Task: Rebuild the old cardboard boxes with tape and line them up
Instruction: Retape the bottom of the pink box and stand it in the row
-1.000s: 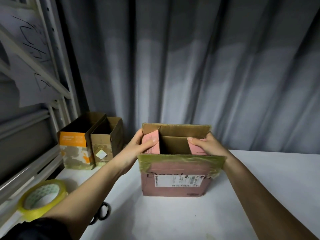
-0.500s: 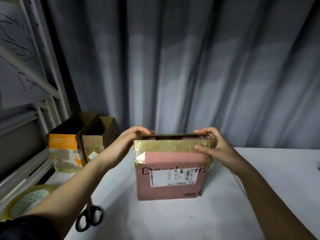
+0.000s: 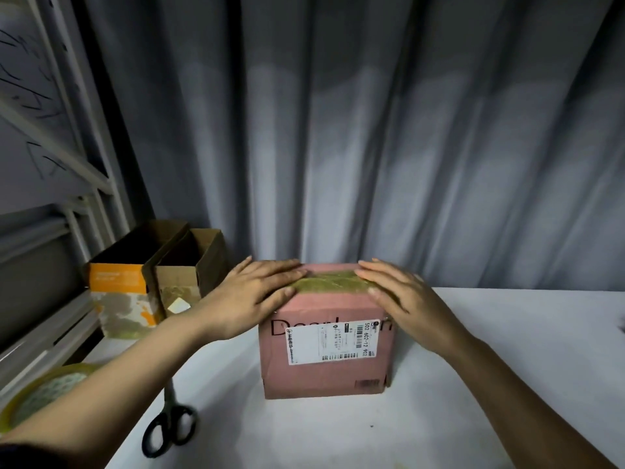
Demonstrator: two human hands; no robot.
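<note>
Both hands flat on top of the pink box, flaps down.

The left hand [image 3: 252,292] and right hand [image 3: 402,299] lie palm-down with fingers straight and spread, pressing the closed top of the pink cardboard box with a white shipping label [image 3: 326,346], either side of its old yellowish tape strip [image 3: 329,282]. Box sits mid white table [image 3: 507,350]. Two open brown cardboard boxes [image 3: 152,275] stand at the back left, black-handled scissors [image 3: 169,424] and a clear tape roll [image 3: 37,397] near the left edge.
</note>
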